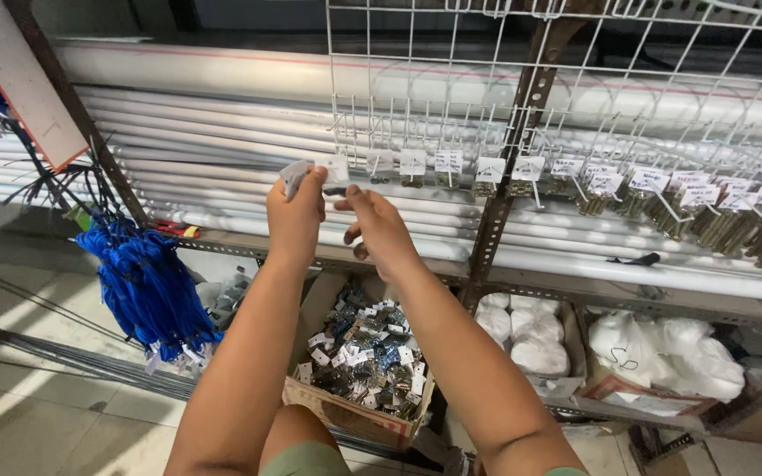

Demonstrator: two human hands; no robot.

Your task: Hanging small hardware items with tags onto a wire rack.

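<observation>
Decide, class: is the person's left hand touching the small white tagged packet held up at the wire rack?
Touching. The head view shows the left hand with its fingers pinched around the white tagged packet, with no gap between them.

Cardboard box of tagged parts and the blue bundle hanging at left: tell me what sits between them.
In the head view, a small heap of pale packets lies between the cardboard box and the blue bundle; the left arm partly covers that stretch.
</observation>
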